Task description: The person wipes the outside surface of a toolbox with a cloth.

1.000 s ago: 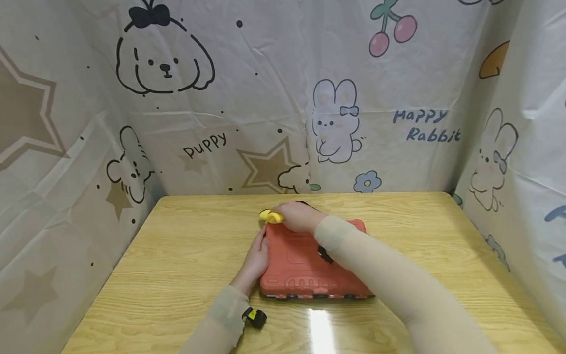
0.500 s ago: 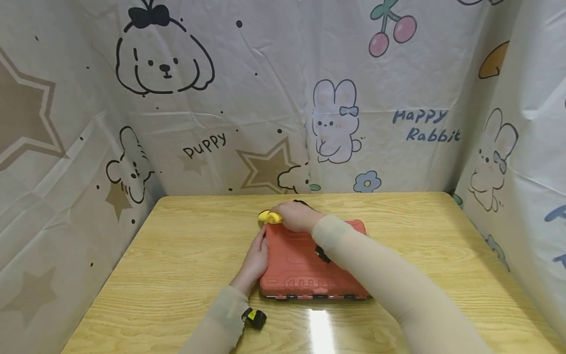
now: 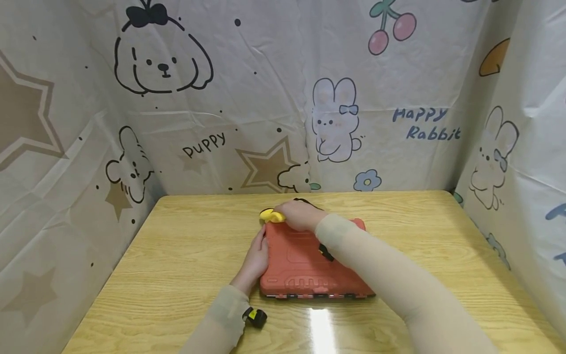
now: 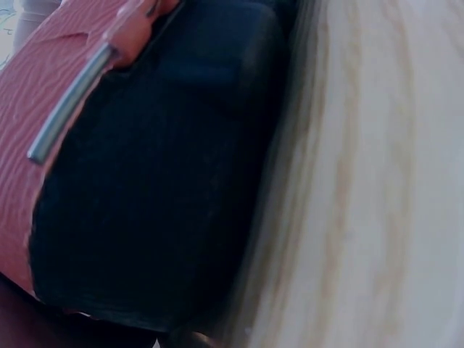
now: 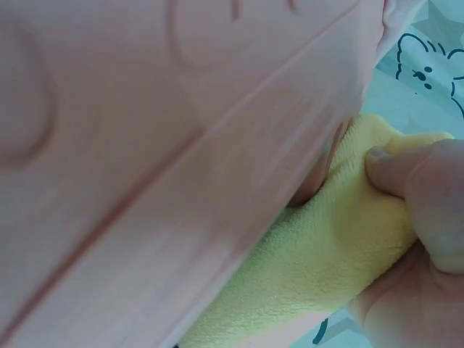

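A red hard-shell case [image 3: 296, 270] lies on the wooden table. In the head view my right hand [image 3: 300, 215] reaches across its lid to the far left corner and grips a yellow cloth [image 3: 270, 216]. The right wrist view shows the cloth [image 5: 290, 283] pressed along the case's side, the thumb [image 5: 395, 170] bent over it. My left hand [image 3: 256, 260] rests against the left side of the case, fingers fairly straight and pointing away from me. Close up in the left wrist view are the case's black lower half [image 4: 152, 196] and a metal rod [image 4: 69, 105] at the seam.
The wooden table [image 3: 185, 255] extends on both sides of the case. Printed fabric [image 3: 265, 98] hangs around its back and sides. A black strip [image 3: 305, 201] shows behind the far edge of the case. Small black cameras [image 3: 255, 317] sit on the wrists.
My right hand and the cloth have shifted slightly left and then slightly right again at the far corner. My left hand and the case have stayed in place.
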{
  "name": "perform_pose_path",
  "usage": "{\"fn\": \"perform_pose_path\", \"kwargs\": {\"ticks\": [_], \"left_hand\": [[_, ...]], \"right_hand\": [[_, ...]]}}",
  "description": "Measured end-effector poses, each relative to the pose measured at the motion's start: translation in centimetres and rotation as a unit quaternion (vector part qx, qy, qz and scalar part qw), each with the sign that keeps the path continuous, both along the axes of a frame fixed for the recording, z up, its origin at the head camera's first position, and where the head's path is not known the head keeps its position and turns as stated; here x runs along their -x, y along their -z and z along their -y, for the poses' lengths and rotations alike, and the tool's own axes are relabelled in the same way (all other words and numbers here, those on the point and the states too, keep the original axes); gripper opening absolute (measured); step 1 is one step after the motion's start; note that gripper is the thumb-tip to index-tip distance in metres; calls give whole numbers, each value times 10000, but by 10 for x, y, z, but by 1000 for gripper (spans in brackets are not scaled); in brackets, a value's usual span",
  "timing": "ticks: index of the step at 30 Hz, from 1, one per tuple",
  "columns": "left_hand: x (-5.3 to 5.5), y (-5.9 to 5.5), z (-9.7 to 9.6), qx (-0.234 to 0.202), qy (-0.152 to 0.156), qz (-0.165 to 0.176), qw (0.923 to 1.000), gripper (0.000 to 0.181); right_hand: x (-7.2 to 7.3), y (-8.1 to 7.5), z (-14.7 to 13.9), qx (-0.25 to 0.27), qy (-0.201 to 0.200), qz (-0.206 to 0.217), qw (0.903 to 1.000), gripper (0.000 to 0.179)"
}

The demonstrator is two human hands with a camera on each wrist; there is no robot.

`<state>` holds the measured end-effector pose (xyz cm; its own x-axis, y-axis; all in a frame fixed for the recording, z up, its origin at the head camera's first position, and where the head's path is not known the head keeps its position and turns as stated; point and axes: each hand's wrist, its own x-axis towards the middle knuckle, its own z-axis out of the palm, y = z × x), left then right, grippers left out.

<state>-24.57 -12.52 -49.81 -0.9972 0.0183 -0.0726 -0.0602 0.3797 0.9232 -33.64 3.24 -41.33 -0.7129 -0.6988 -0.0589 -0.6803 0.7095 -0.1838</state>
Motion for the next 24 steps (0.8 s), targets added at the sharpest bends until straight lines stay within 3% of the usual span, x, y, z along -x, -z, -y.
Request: {"fn": "perform_pose_path", "kwargs": {"ticks": [13,24], "left_hand": [[-1,1,0,-29,-10,68,10000,53],[-1,1,0,-5,-55,12,10000,53]], "right_hand": [[10,3,-16,-64,-88,240,9997,27],[11,-4,-23,-147,-227,266,9993,13]]}}
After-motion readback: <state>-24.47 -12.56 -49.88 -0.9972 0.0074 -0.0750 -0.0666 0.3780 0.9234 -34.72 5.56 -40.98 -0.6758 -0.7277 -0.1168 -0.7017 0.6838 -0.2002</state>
